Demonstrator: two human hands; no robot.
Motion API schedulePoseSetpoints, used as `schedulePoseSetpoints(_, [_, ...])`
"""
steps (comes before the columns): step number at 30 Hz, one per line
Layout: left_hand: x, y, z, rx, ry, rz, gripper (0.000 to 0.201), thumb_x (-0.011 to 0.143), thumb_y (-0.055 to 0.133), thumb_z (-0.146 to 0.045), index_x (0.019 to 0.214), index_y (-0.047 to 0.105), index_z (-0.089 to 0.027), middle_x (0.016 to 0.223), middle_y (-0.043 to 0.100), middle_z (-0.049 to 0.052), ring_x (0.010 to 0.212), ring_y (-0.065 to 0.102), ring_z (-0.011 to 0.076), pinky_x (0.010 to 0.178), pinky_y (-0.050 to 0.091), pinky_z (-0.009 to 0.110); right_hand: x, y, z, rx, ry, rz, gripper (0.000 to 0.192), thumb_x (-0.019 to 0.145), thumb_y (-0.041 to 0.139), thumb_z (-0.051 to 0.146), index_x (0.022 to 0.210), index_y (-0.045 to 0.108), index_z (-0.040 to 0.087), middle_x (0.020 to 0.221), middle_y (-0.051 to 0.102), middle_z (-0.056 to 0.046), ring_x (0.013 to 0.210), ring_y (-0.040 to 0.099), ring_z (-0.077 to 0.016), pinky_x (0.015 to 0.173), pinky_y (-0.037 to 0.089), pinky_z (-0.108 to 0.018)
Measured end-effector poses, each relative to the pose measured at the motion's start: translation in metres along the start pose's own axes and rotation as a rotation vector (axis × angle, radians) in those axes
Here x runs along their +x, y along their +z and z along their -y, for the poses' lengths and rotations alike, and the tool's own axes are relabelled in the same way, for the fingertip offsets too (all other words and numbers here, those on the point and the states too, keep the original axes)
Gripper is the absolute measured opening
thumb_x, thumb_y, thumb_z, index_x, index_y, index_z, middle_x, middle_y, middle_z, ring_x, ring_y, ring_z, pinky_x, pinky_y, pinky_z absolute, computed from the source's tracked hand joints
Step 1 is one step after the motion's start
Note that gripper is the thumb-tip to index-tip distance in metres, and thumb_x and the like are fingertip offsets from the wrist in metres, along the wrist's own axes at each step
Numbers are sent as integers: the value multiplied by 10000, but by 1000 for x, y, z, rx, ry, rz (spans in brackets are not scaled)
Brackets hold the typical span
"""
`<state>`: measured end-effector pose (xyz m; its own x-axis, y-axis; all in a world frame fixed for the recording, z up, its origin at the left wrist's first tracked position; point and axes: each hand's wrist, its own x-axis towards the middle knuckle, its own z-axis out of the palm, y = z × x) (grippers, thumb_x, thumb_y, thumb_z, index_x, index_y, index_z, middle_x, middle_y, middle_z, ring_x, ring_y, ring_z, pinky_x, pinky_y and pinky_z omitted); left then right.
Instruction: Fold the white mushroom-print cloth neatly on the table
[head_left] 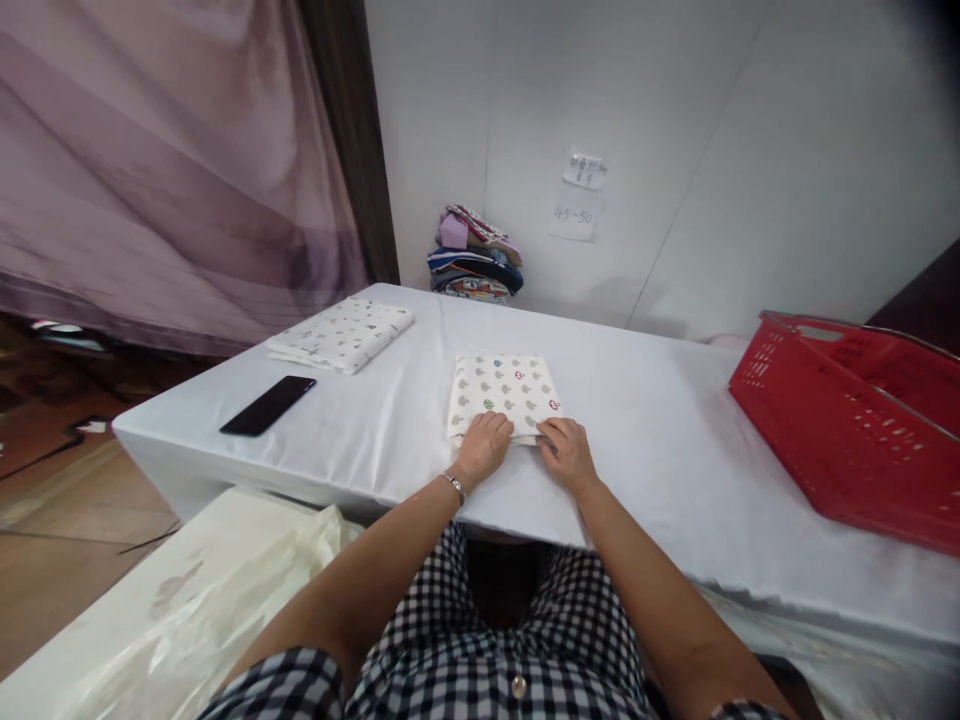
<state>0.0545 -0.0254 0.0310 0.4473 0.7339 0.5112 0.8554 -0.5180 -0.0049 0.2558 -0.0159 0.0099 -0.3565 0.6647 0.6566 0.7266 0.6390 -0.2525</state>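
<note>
A folded cream cloth (504,390) with grey, red, blue and green printed motifs lies on the white-covered table (637,420) in front of me. My left hand (484,447) is at its near edge, the fingers curled over the top and closed on the fabric. At the near right corner, my right hand (568,450) pinches the edge between thumb and fingers. Lower layers of the fold show a little between the two hands. Farther left on the table lies another folded white cloth (345,335) with small dark prints, apart from both hands.
A black phone (268,405) lies at the table's left. On the right stands a red perforated basket (847,420). Folded fabrics (476,255) are stacked against the wall behind. To my lower left, a plastic bag (247,600) rests on a white surface. A pink curtain (172,150) hangs at left.
</note>
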Motion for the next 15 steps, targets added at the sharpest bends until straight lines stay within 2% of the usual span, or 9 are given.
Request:
schedulePoseSetpoints(4, [-1, 0, 0, -55, 1, -14, 104, 849, 451, -106, 844, 510, -192, 928, 575, 61, 912, 493, 214, 777, 397, 348, 0, 2, -3, -27, 4, -1, 211, 881, 471, 184, 1006, 638, 219, 972, 612, -60, 922, 507, -206, 799, 362, -352])
schedulePoseSetpoints(9, [1, 0, -2, -58, -21, 36, 106, 818, 460, -92, 838, 500, -188, 867, 566, 61, 873, 505, 220, 763, 401, 355, -2, 3, -6, -38, -16, -50, 214, 887, 439, 157, 959, 634, 208, 940, 620, -57, 899, 510, -198, 795, 359, -344])
schedulePoseSetpoints(15, [1, 1, -2, -32, -30, 56, 104, 811, 460, -99, 837, 500, -191, 878, 561, 60, 880, 503, 224, 773, 400, 360, -3, -1, -1, -27, -15, -19, 151, 848, 522, 225, 938, 641, 198, 941, 609, -63, 901, 516, -204, 804, 362, -350])
